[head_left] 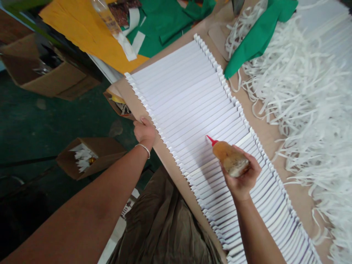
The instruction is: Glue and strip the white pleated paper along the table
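Observation:
A long row of overlapping white paper sheets (187, 99) lies fanned across a brown board (264, 132). My right hand (243, 179) is closed round an amber glue bottle (229, 157). Its red nozzle (210, 139) points down and touches the white sheets near the middle of the row. My left hand (144, 130) rests at the near edge of the sheets, fingers curled against the board's edge, and holds nothing that I can see. A thin bangle circles my left wrist.
A heap of white paper strips (310, 110) covers the right side. Green bags (258, 36) and yellow sheets (82, 29) lie at the far end. Open cardboard boxes (90, 156) stand on the dark green floor to the left. A clear bottle (106, 14) lies on the yellow sheets.

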Available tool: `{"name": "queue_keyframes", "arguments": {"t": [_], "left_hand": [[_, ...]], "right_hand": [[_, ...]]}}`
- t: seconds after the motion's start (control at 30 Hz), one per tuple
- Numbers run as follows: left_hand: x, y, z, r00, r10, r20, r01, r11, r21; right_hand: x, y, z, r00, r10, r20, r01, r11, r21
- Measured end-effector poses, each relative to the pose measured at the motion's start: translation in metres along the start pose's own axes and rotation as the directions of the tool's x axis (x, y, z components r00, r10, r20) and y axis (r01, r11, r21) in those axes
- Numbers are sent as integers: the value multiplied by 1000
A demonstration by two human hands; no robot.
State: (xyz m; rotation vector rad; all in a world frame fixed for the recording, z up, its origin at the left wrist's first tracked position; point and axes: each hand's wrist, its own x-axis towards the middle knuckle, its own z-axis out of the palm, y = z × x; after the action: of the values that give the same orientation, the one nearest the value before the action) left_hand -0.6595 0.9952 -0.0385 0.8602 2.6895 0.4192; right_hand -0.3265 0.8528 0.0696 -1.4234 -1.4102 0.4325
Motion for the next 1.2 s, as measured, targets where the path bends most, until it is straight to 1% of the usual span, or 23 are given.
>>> {"name": "queue_keyframes", "arguments": {"t": [0.03,0.07,0.1,0.13,0.17,0.2,0.23,0.27,0.33,0.43,0.53,0.67,0.8,0.97,1.2], "left_hand": [[1,0,0,1000,-2,-5,2,1000,4],[1,-1,1,1000,0,-8,0,1000,9],[2,-1,1,1000,2,-10,-2,1000,17],[2,-1,2,1000,5,-11,-5,1000,25],[3,-2,2,1000,7,-14,-7,999,33],[4,-2,2,1000,7,-18,-7,999,42],[4,-2,3,1000,9,-24,-8,999,49],[5,-2,3,999,11,-31,-9,998,56],[6,-3,4,999,14,-41,-11,998,66],[7,-5,6,999,17,-50,-14,998,68],[8,-6,7,999,10,-48,-7,998,62],[9,-8,7,999,9,-34,-7,998,56],[8,-8,5,999,26,-31,-24,998,64],[3,-2,0,1000,17,-16,-16,999,51],[0,2,-3,1000,-4,10,4,999,40]], "right_hand": [[15,7,-6,994,39,-99,-44,998,-45],[30,14,-12,973,102,-205,-119,990,-70],[46,23,-17,936,178,-304,-203,978,-52],[62,33,-21,888,264,-377,-281,960,11],[76,44,-23,842,351,-408,-335,935,113],[88,54,-25,806,431,-406,-369,902,225],[99,63,-25,781,492,-386,-384,864,326],[108,72,-25,768,530,-359,-388,832,397],[120,85,-23,763,560,-322,-393,798,457],[127,96,-18,756,573,-317,-399,787,470],[130,102,-14,747,580,-324,-404,784,472],[131,104,-10,752,574,-324,-402,789,465],[125,99,-7,749,582,-317,-409,783,469],[111,82,-1,753,595,-281,-439,772,459],[83,61,7,748,616,-248,-483,761,433]]}}
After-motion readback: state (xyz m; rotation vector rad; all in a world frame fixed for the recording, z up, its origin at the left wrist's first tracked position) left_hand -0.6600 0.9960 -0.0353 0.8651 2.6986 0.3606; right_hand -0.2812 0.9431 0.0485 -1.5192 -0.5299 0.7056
